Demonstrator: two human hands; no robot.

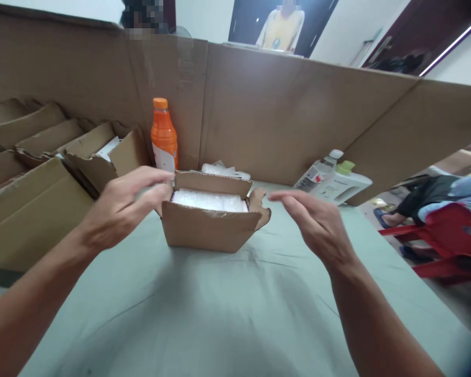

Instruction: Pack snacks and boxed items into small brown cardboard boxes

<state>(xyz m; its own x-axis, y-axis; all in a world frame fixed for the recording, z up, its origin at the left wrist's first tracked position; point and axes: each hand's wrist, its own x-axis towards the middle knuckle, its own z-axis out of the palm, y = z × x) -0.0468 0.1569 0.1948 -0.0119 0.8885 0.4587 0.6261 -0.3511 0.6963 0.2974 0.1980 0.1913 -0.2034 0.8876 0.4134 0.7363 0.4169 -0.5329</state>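
Observation:
A small open cardboard box [204,229] stands upright on the pale green cloth, its right end flap torn and bent outward. Inside lies white bubble-wrapped stuff [210,200], packed close to the rim. My left hand [121,209] is at the box's left end, fingers stretched out and holding nothing; whether the fingertips touch the cardboard I cannot tell. Off the right end, my right hand [312,222] hovers with its fingers extended towards the torn flap, apart from it and grasping nothing.
Several cardboard boxes [27,204] crowd the left side. An orange bottle [165,136] stands behind my left hand. A clear bottle [317,173] and a white jug [343,183] lean at the back right. A cardboard wall [267,115] closes the far edge; people and a red chair [451,235] are beyond.

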